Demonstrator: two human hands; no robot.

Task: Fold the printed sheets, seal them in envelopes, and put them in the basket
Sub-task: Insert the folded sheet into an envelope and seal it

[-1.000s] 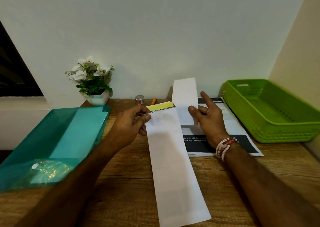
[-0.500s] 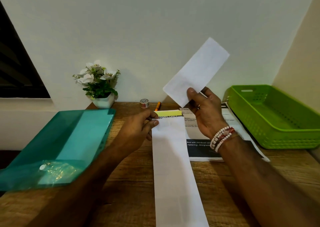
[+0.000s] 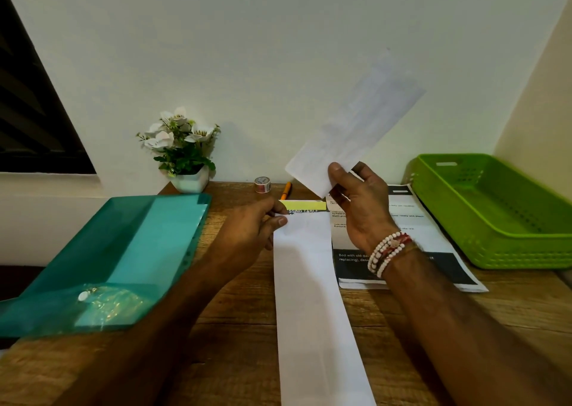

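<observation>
A long folded white sheet (image 3: 312, 297) lies lengthwise on the wooden table (image 3: 235, 306), its far end showing a yellow printed strip. My left hand (image 3: 257, 229) pinches that far end at its left corner. My right hand (image 3: 360, 210) holds a white envelope (image 3: 353, 130) by its lower corner, raised above the table and tilted up to the right, blurred by motion. Under the right wrist lie flat printed sheets (image 3: 433, 244) with dark blocks. The green plastic basket (image 3: 501, 251) stands at the right with nothing visible inside.
A teal plastic folder (image 3: 117, 257) lies at the left, overhanging the table edge. A small white pot of flowers (image 3: 185, 155), a roll of tape (image 3: 262, 185) and an orange pen (image 3: 286, 190) stand along the wall at the back.
My right hand has lifted the envelope off the table and swung it up and to the right. My left hand has stayed on the folded sheet's far end.
</observation>
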